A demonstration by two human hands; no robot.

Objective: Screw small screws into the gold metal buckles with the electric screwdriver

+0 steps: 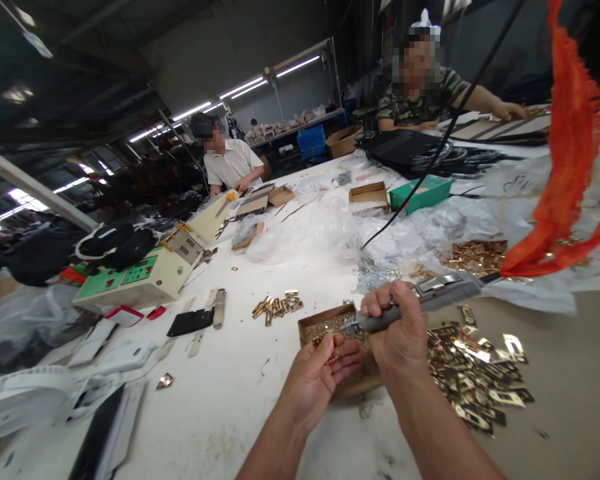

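My right hand is wrapped round a grey electric screwdriver. Its tip points left, over a small cardboard box of tiny brass-coloured parts. In front of that box my left hand pinches a small gold metal piece, partly hidden by the fingers, close to the screwdriver's tip. Whether tip and piece touch, I cannot tell. To the right of my right wrist lies a heap of flat gold metal plates. A smaller cluster of gold pieces rests on the white table left of the box.
Orange cloth strips hang by the screwdriver's rear end. A black cord crosses the view. Plastic bags, a green box and a cream machine stand on the table. Two people work across it.
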